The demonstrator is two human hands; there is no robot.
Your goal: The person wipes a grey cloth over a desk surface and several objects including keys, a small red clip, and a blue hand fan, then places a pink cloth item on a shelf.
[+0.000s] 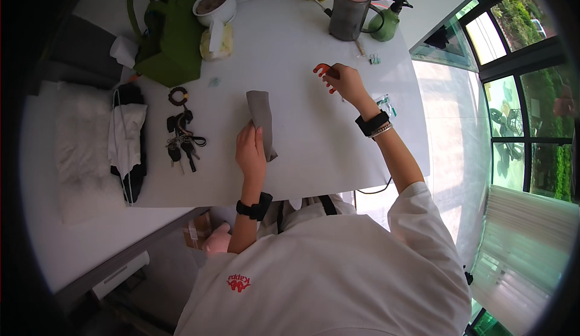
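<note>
My left hand [251,153] grips a flat grey strip [260,115], perhaps cloth, by its left edge. The strip stands partly folded above the white table [296,173], its long side pointing away from me. To the right and farther off, my right hand [347,83] hovers over the table with curled fingers. A small orange-red thing [324,69] shows at its fingertips; its kind is too small to make out. The two hands are well apart, and the right one does not touch the strip.
Keys [184,140] and a bead bracelet [177,96] lie left of the strip. Behind stand a green bag [172,49], a white pot [215,10], a grey jug [350,13] and a green spray bottle [386,25]. White masks [127,134] lie at the left edge.
</note>
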